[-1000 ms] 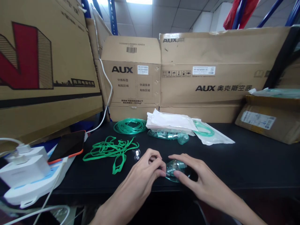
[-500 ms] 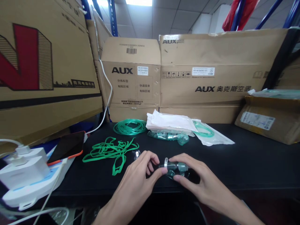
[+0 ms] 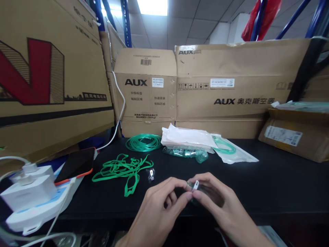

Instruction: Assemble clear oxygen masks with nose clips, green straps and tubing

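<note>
A translucent green oxygen mask (image 3: 189,185), mostly hidden by fingers, is held low over the front of the black table. At its edge is a small pale strip (image 3: 196,185) with a slot, like a nose clip. My left hand (image 3: 161,202) pinches the mask's edge left of the strip, thumb against forefinger. Around the strip and the mask's right part, my right hand (image 3: 221,197) is closed, its thumb tip touching my left thumb. A similar small clip (image 3: 151,174) with clear material lies to the left, beside a tangled green elastic strap (image 3: 123,169).
Coiled green tubing (image 3: 143,142), white packets (image 3: 189,136), a bagged green mask (image 3: 185,153) and a packet with tubing (image 3: 233,152) lie at the back. Large cardboard boxes (image 3: 146,99) stand behind. A phone (image 3: 75,164) and power strip (image 3: 38,209) with chargers are left, an open carton (image 3: 293,133) right.
Both hands have moved right and slightly down, and closer together. The mask has turned, and my fingers cover more of it. My left hand now grips its edge by the strip.
</note>
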### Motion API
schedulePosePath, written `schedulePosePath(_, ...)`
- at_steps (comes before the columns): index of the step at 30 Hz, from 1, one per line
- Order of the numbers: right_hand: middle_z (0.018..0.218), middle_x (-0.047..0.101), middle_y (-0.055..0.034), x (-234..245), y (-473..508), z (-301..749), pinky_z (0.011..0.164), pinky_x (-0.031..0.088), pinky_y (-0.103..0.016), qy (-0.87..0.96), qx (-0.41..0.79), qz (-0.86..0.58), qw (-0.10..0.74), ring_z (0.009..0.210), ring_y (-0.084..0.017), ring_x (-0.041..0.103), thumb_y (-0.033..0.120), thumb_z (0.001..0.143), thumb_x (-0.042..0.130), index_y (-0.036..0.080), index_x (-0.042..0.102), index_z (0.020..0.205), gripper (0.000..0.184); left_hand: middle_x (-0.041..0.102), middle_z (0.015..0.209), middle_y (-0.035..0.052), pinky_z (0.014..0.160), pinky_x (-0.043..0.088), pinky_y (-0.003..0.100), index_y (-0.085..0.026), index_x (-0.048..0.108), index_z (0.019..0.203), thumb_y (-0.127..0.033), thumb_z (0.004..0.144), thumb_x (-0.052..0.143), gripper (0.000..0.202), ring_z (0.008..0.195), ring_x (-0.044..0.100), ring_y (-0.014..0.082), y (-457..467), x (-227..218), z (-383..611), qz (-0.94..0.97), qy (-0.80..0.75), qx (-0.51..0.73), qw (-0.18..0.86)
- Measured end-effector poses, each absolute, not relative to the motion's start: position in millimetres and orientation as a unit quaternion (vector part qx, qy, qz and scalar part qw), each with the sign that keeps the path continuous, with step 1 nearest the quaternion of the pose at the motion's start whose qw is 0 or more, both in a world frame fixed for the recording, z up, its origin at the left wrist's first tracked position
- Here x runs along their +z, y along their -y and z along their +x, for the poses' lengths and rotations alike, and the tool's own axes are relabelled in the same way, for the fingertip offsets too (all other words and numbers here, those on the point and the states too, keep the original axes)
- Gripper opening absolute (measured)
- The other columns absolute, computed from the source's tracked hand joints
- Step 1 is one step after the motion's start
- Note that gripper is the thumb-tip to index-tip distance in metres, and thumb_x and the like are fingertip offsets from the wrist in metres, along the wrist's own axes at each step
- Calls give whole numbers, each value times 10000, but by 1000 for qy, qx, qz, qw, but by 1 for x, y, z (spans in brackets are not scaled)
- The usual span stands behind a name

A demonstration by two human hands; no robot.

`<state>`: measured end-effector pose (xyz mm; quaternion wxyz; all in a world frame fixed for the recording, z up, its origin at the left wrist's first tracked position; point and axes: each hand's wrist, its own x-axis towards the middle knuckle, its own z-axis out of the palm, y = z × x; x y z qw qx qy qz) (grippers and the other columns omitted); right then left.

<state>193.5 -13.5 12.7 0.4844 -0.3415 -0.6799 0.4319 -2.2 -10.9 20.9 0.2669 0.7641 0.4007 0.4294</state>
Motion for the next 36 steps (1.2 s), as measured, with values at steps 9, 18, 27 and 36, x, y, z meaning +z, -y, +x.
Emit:
schedulePosePath(9, 1279, 683, -94, 25, 21, 198, 1025, 524, -403, 605, 534, -329, 491, 1168, -263, 662, 457, 949, 694, 226, 595, 888, 258, 624, 672, -39, 537, 512, 189, -209, 676, 1032, -320, 975, 632, 132, 560, 607, 112, 13, 22, -1, 742, -374, 399, 389)
schedulePosePath(18, 1285, 664, -97, 26, 22, 203, 1064, 477, -459, 612, 535, -323, 485, 1202, -293, 637, 497, 940, 693, 218, 674, 840, 297, 702, 849, -11, 671, 550, 196, -216, 705, 915, -245, 887, 753, 63, 709, 654, 121, 14, 27, -4, 766, -338, 431, 336)
schedulePosePath(27, 1128, 697, -54, 16, 16, 197, 931, 529, -348, 586, 538, -320, 515, 1106, -243, 667, 459, 867, 795, 243, 617, 923, 286, 680, 815, -19, 641, 528, 174, -208, 682, 825, -237, 893, 766, 112, 692, 619, 107, 14, 25, -4, 763, -311, 470, 316)
schedulePosePath(36, 930, 681, -29, 22, 16, 201, 759, 510, -300, 613, 536, -369, 448, 913, -211, 645, 531, 856, 776, 228, 683, 989, 344, 688, 824, -2, 636, 534, 185, -200, 706, 824, -278, 909, 726, 117, 714, 652, 123, 13, 25, -4, 741, -334, 464, 352)
